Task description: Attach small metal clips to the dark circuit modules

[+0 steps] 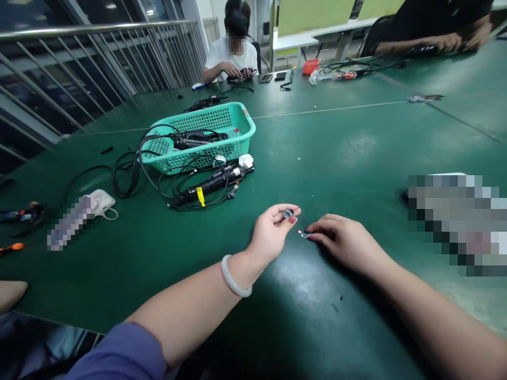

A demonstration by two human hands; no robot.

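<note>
Between the thumb and fingers of my left hand [270, 232] is a small dark grey part [289, 214] with metallic bits; its kind is too small to make out. Close by on the right, my right hand [344, 240] pinches a small, thin silvery piece [304, 234] just above the table. The two pieces are apart from each other. Beyond my left hand lies a black handheld tool [214, 184] with a yellow tag and a coiled cable, in front of a turquoise plastic basket [200, 158].
Black cables and another dark tool [194, 138] lie in the basket. A white object with a loop [103, 203] is on the left, a blurred-out device [459, 219] on the right. Two people work across the green table [317, 153]. A red box [311, 66] stands at the back.
</note>
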